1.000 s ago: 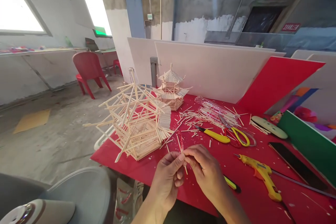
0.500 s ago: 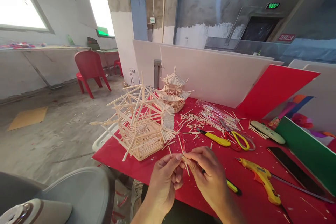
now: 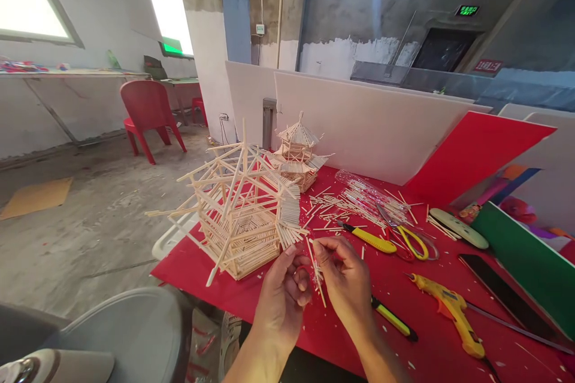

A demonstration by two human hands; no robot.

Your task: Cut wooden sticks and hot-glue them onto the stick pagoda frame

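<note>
A flat red table top [image 3: 449,341] is being used as the work surface. A large pale pavilion frame built of thin wooden sticks [image 3: 238,215] is being supported on the near left corner of it, tilted to one side. Just in front of this frame, the left hand [image 3: 281,296] and the right hand [image 3: 344,278] are being held close together above the table. A yellow plastic glue gun [image 3: 449,311] is lying to the right, well apart. A thin pale wooden stick [image 3: 320,284] is being pinched near its upper end by thumb and forefinger of the right hand and is hanging between both hands. The left hand is being held curled beside it, but whether it is gripping the stick cannot be told. It is judged that the stick should be pinched lightly and supported at both ends, because so thin a piece could be snapped.
</note>
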